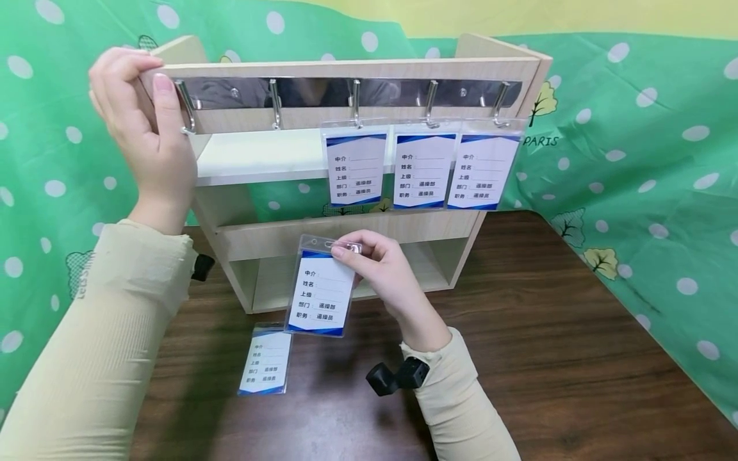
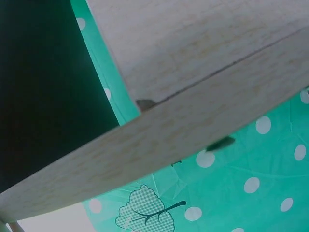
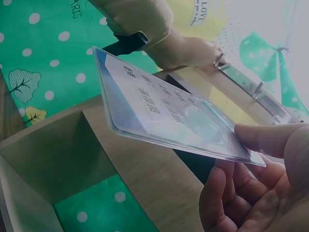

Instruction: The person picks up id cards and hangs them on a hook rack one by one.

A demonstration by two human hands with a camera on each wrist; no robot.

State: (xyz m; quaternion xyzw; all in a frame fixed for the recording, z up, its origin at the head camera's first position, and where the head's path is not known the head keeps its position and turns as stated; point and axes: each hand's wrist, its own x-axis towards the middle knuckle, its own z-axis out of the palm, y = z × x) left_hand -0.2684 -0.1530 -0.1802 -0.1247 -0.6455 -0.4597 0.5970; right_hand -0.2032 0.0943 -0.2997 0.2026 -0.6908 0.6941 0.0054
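Observation:
My right hand [image 1: 387,269] pinches a clear-sleeved name badge [image 1: 320,294] by its top edge, thumb in front. The badge hangs in front of the shelf's lower part, its blue-and-white printed face toward the head camera. In the right wrist view, the badge [image 3: 154,106] tilts out from between thumb and fingers. My left hand [image 1: 151,128] grips the top left corner of the wooden shelf [image 1: 346,227], its thumb at the front beside the leftmost hook [image 1: 186,105]. Three similar badges [image 1: 423,169] hang from the middle and right-hand hooks. Another badge [image 1: 266,362] lies on the table.
A shiny metal strip [image 1: 314,93] with several hooks runs along the shelf's top front board. The second hook from the left [image 1: 275,105] carries no badge. The shelf stands on a dark wooden table [image 1: 548,358], before a green dotted cloth [image 1: 651,128].

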